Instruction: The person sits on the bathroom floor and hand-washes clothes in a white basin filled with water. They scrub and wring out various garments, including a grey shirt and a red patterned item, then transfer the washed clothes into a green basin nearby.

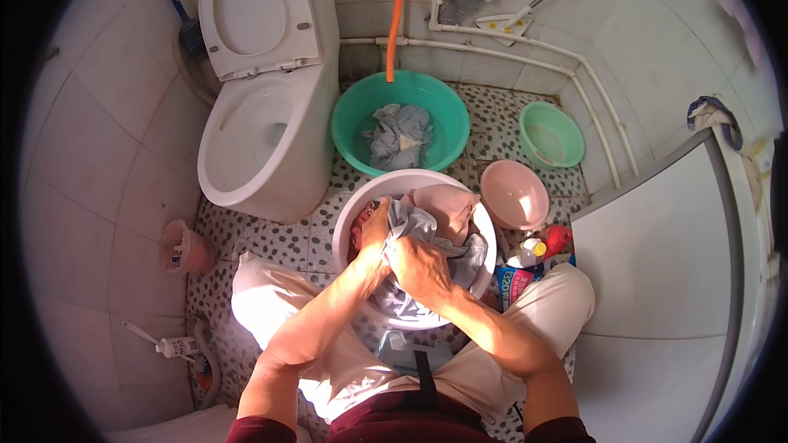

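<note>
Both my hands work close together over a white basin that stands between my knees. My left hand is closed on a bunched grey cloth garment. Beside it, slightly right, my right hand is closed on the same grey cloth, knuckles up. Around them in the basin lie a brownish-pink cloth, a red patterned cloth at the left and more grey fabric below. The fingertips are mostly hidden by the hands and the folds.
Beyond stands a green basin with wet grey cloth under an orange hose. At left is a toilet with its lid raised. A pink basin, a light green basin and a white bottle are at right.
</note>
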`<act>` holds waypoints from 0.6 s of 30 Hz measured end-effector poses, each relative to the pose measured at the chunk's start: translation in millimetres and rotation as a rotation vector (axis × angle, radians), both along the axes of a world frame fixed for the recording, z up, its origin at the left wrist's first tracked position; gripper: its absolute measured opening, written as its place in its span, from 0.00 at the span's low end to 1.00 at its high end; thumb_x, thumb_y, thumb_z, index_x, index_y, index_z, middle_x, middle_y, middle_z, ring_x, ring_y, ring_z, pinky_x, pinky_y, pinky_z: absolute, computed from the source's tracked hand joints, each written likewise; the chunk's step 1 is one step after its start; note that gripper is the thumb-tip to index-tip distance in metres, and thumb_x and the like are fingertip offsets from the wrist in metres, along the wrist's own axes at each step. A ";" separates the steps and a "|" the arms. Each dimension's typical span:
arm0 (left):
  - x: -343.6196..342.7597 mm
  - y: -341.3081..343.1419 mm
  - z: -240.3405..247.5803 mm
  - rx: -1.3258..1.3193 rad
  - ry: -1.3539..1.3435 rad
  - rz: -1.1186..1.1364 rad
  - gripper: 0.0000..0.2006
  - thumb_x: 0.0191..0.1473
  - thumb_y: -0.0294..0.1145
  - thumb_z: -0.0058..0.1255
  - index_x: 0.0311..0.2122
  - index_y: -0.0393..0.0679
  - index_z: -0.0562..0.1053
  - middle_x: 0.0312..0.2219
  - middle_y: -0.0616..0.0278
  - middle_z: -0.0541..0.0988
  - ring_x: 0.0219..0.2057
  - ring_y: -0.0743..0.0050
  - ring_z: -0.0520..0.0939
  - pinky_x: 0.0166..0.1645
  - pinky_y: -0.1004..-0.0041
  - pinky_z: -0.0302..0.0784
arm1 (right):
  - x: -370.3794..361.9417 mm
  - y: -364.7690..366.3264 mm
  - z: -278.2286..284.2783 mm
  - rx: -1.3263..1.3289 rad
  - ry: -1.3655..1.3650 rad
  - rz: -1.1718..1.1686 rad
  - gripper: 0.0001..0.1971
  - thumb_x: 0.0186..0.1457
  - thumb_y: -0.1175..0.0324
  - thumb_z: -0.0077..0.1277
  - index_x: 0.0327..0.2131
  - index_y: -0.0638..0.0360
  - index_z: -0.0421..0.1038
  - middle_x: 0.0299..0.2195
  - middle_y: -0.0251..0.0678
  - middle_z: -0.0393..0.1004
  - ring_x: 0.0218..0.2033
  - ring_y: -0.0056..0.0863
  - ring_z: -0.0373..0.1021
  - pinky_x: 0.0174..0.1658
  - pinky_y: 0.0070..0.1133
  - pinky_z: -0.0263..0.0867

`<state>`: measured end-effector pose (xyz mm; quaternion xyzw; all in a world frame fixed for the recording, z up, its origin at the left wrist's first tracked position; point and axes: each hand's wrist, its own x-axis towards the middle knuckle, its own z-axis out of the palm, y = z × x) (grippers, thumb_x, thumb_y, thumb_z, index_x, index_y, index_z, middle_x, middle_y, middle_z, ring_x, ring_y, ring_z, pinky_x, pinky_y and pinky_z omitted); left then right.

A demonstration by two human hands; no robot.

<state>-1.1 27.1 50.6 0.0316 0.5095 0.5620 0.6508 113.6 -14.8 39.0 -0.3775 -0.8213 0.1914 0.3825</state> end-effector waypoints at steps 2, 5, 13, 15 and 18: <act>-7.8 -4.8 -22.7 0.030 -0.193 -0.057 0.18 0.64 0.46 0.42 0.41 0.40 0.74 0.34 0.60 0.79 0.33 0.69 0.81 0.38 0.69 0.79 | -1.6 7.0 -6.9 0.122 -0.093 0.024 0.08 0.56 0.66 0.51 0.30 0.60 0.66 0.23 0.45 0.73 0.24 0.43 0.73 0.27 0.36 0.68; 15.2 -16.4 -11.4 0.039 -0.302 -0.112 0.19 0.64 0.47 0.42 0.40 0.41 0.74 0.32 0.61 0.80 0.31 0.70 0.81 0.38 0.67 0.79 | 11.5 46.2 4.6 -0.350 -0.131 -0.270 0.12 0.61 0.63 0.45 0.28 0.60 0.67 0.18 0.48 0.72 0.20 0.47 0.72 0.22 0.37 0.66; 0.2 -3.5 -10.9 0.019 -0.043 -0.059 0.21 0.62 0.50 0.45 0.42 0.38 0.74 0.35 0.55 0.79 0.34 0.65 0.81 0.39 0.66 0.79 | -0.3 17.8 8.2 0.104 -0.048 -0.017 0.11 0.56 0.63 0.53 0.28 0.58 0.65 0.16 0.41 0.71 0.17 0.42 0.72 0.20 0.35 0.67; -7.3 -11.9 -34.3 0.256 -0.511 -0.286 0.17 0.63 0.45 0.42 0.43 0.40 0.73 0.34 0.58 0.79 0.34 0.67 0.80 0.41 0.67 0.77 | 4.3 41.9 3.6 -0.114 -0.146 -0.184 0.12 0.60 0.63 0.46 0.27 0.60 0.67 0.15 0.47 0.71 0.18 0.48 0.71 0.21 0.39 0.66; 11.5 -15.7 -10.7 0.065 -0.233 -0.086 0.15 0.63 0.41 0.44 0.42 0.39 0.73 0.33 0.59 0.80 0.34 0.68 0.80 0.41 0.68 0.76 | 5.7 48.4 0.2 -0.158 -0.179 -0.311 0.14 0.61 0.63 0.44 0.25 0.61 0.67 0.16 0.49 0.71 0.19 0.51 0.71 0.22 0.41 0.66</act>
